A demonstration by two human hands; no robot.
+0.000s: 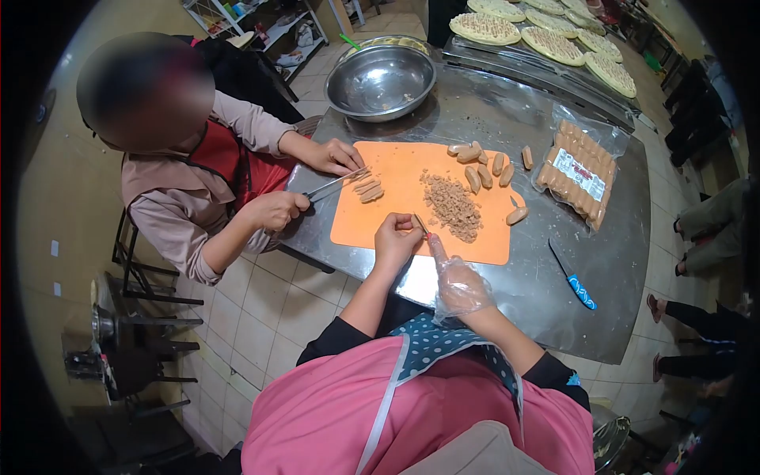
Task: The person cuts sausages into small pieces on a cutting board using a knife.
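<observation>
At the near edge of the orange cutting board [388, 229], my bare left hand [398, 239] is closed, its fingertips pinched; what they hold is too small to make out. My right hand [461, 285], in a clear plastic glove, is closed around a small knife [421, 227]. A bit of red shows near my right fingertip, and the short blade reaches toward my left fingers. Just beyond the knife lies a pile of chopped sausage [453, 207]. Several short sausage pieces [484, 174] are grouped at the board's far right.
Across the board's left side, a co-worker's hand [277, 210] holds a knife [336, 184] over sausage strips [369, 190]. A metal bowl [380, 79], a sausage pack [578, 170] and a blue-handled knife [580, 291] rest on the metal table [546, 332]. Topped dough rounds [554, 45] stand behind.
</observation>
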